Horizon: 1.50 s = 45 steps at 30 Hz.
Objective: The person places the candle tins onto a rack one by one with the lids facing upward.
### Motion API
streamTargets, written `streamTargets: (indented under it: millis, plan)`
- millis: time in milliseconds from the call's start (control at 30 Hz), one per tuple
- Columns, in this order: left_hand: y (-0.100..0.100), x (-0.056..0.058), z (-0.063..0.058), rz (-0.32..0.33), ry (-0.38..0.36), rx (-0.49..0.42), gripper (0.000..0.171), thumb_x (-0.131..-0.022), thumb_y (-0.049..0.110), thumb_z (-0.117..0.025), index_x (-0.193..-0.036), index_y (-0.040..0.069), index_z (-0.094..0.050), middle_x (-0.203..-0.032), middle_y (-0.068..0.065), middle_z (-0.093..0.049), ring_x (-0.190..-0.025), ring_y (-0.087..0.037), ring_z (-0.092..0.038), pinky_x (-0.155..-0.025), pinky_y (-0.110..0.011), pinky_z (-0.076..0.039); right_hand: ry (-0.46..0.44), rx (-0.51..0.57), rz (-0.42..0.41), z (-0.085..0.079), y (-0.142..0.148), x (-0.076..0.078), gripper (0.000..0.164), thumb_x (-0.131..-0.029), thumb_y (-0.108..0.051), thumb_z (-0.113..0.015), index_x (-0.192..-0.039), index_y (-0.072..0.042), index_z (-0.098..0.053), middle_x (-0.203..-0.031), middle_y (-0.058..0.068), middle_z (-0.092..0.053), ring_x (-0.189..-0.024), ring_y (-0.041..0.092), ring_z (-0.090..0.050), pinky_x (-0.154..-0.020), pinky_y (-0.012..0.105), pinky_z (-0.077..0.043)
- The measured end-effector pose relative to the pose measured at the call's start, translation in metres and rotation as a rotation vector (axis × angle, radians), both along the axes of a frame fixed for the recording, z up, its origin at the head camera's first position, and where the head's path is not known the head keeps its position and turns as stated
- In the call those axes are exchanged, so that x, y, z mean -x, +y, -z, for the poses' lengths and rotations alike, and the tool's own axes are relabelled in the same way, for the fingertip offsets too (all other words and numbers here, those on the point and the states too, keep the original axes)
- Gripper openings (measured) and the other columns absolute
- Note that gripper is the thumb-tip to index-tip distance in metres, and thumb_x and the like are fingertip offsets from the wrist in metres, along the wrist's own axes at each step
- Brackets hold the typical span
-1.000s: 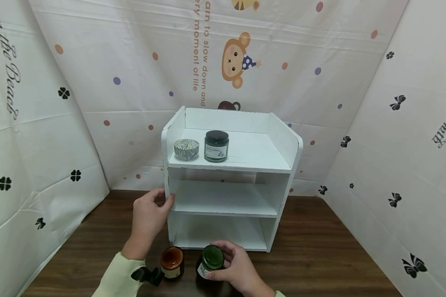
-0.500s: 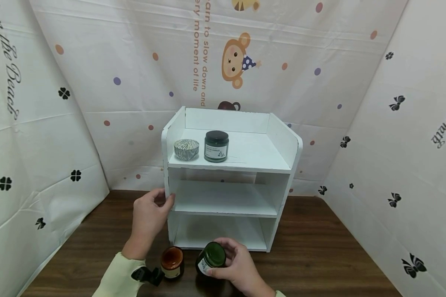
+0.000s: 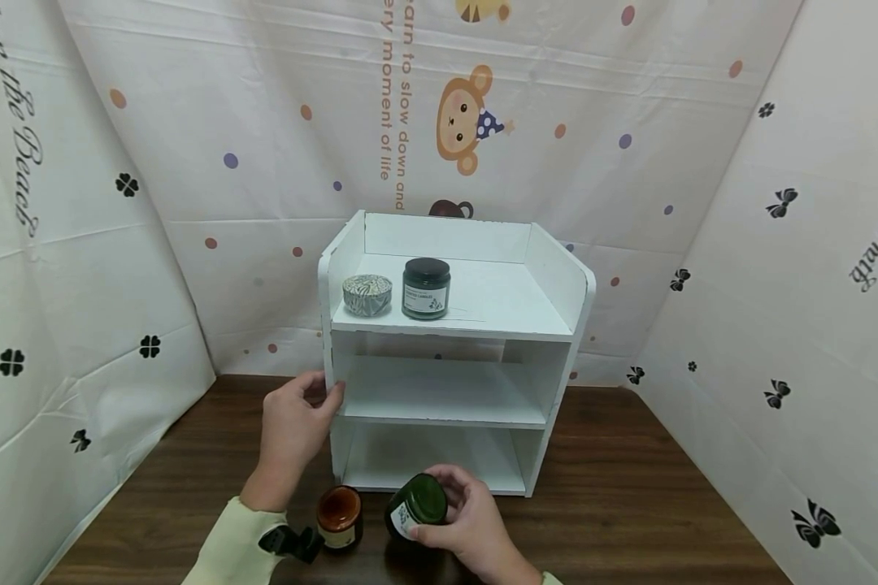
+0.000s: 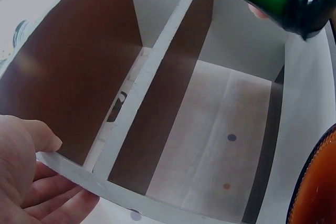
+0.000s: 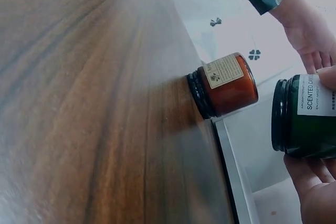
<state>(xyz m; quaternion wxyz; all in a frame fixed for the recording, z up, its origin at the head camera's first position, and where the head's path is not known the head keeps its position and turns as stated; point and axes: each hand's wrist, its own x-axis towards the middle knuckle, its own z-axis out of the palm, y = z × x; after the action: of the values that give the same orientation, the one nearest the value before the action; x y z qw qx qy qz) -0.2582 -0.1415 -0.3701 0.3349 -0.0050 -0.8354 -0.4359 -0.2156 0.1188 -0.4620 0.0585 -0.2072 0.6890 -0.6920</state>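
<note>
My right hand (image 3: 477,526) grips a green glass scented-candle jar (image 3: 423,501) by its sides, in front of the shelf. The jar is tilted, its base up and dark lid down, and in the right wrist view the lid is off the table. My left hand (image 3: 293,422) holds the left side panel of a white three-tier shelf (image 3: 446,390), thumb inside and fingers outside. Between my arms an amber candle jar (image 5: 231,85) stands upside down on its black lid.
On the top tier stand a round patterned tin (image 3: 367,295) and a dark green lidded candle jar (image 3: 426,289). The dark wooden table (image 3: 615,487) is walled by printed white cloth (image 3: 263,195) at the back and both sides.
The green candle jar has tipped further and risen slightly in my right hand, shifting a little to the right. My left hand stays on the shelf panel.
</note>
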Motion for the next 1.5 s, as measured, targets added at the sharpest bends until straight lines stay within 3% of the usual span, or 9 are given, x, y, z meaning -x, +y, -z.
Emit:
streamTargets:
  millis: [367, 667, 833, 1233, 1500]
  plan:
    - [0.000, 0.001, 0.002, -0.005, -0.004, -0.001, 0.024, -0.092, 0.020, -0.076, -0.106, 0.001, -0.077, -0.100, -0.019, -0.078, -0.090, -0.032, -0.077, -0.074, -0.048, -0.064, -0.004, 0.028, 0.052, -0.005, 0.001, -0.001, 0.065, -0.069, 0.006, -0.086, -0.127, 0.008, -0.055, -0.122, 0.020, -0.066, -0.108, 0.015, -0.069, -0.090, 0.024, -0.059]
    - [-0.001, 0.001, 0.001, -0.006, -0.006, 0.002, 0.024, -0.091, 0.020, -0.076, -0.106, 0.001, -0.077, -0.101, -0.019, -0.078, -0.090, -0.033, -0.077, -0.074, -0.048, -0.064, 0.011, 0.054, 0.011, -0.007, 0.004, -0.002, 0.066, -0.071, 0.007, -0.085, -0.129, 0.008, -0.053, -0.134, 0.023, -0.060, -0.114, 0.015, -0.068, -0.092, 0.026, -0.059]
    - [-0.001, 0.000, 0.001, -0.004, -0.018, -0.003, 0.024, -0.092, 0.019, -0.076, -0.107, 0.001, -0.077, -0.102, -0.020, -0.078, -0.091, -0.033, -0.077, -0.075, -0.048, -0.064, 0.017, 0.046, 0.012, -0.009, 0.005, -0.002, 0.066, -0.071, 0.005, -0.086, -0.129, 0.006, -0.054, -0.125, 0.018, -0.065, -0.110, 0.015, -0.068, -0.091, 0.027, -0.060]
    - [0.000, 0.001, 0.000, 0.001, -0.015, -0.001, 0.025, -0.092, 0.019, -0.076, -0.108, 0.000, -0.076, -0.103, -0.020, -0.078, -0.091, -0.034, -0.077, -0.076, -0.049, -0.063, 0.042, -0.020, 0.067, -0.015, 0.008, -0.005, 0.064, -0.071, -0.004, -0.091, -0.128, -0.007, -0.063, -0.126, 0.015, -0.068, -0.108, 0.014, -0.068, -0.094, 0.024, -0.057]
    - [0.001, 0.000, -0.001, -0.003, -0.011, 0.003, 0.024, -0.092, 0.019, -0.076, -0.107, 0.001, -0.077, -0.102, -0.020, -0.078, -0.090, -0.034, -0.077, -0.076, -0.049, -0.063, 0.027, 0.005, 0.053, -0.016, 0.011, -0.006, 0.066, -0.071, -0.002, -0.090, -0.130, -0.004, -0.061, -0.128, 0.016, -0.066, -0.111, 0.015, -0.068, -0.094, 0.025, -0.058]
